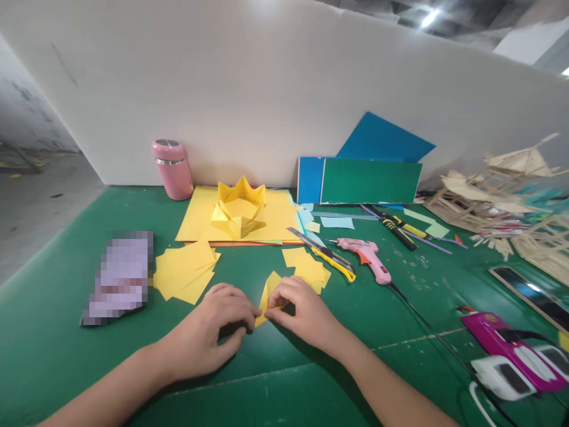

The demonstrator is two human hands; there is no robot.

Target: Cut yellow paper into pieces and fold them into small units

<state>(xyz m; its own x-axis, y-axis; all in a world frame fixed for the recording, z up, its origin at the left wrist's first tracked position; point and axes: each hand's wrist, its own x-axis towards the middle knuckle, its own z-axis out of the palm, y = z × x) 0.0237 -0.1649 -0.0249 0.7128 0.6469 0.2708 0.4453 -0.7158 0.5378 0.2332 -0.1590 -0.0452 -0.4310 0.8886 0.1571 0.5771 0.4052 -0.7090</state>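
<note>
A small folded piece of yellow paper [268,296] lies on the green table [311,379] between my two hands. My left hand [213,332] presses on its lower left edge with curled fingers. My right hand [300,311] pinches its right side with fingers closed on the fold. Behind them stands a folded yellow paper crown [240,209] on a large yellow sheet [200,216]. A fanned stack of yellow squares [184,270] lies left of my hands, and more yellow squares [306,267] lie just behind my right hand.
A pink bottle [172,169] stands by the white wall. A yellow utility knife [326,255], a pink glue gun [367,258] with its cord, blue and green card sheets [368,178], wooden stick models [498,201] and a magenta and white object [511,353] lie to the right.
</note>
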